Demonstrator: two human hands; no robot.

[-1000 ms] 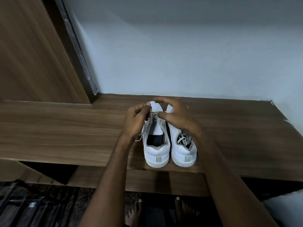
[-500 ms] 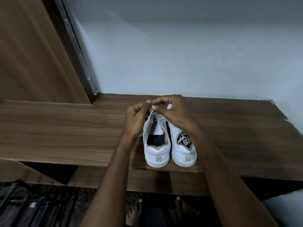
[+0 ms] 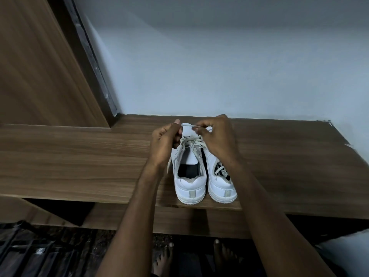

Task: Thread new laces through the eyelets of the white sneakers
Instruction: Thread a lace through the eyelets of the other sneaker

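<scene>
White lace (image 3: 187, 126) spans between my left hand (image 3: 164, 143) and right hand (image 3: 216, 139), both pinching it. I keep it flat and evenly taut above the left sneaker (image 3: 189, 172) below them.

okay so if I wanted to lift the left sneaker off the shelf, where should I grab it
Probably the heel collar of the left sneaker, from the near side: the heel faces the shelf edge with the opening exposed, while both hands and the lace crowd the toe end.

- A wood-grain table (image 3: 79, 156) runs wide across the view, up against a pale wall.
- Two white sneakers stand on it side by side, touching, heels at the near edge: left sneaker (image 3: 189, 186), right sneaker (image 3: 221, 188).
</scene>
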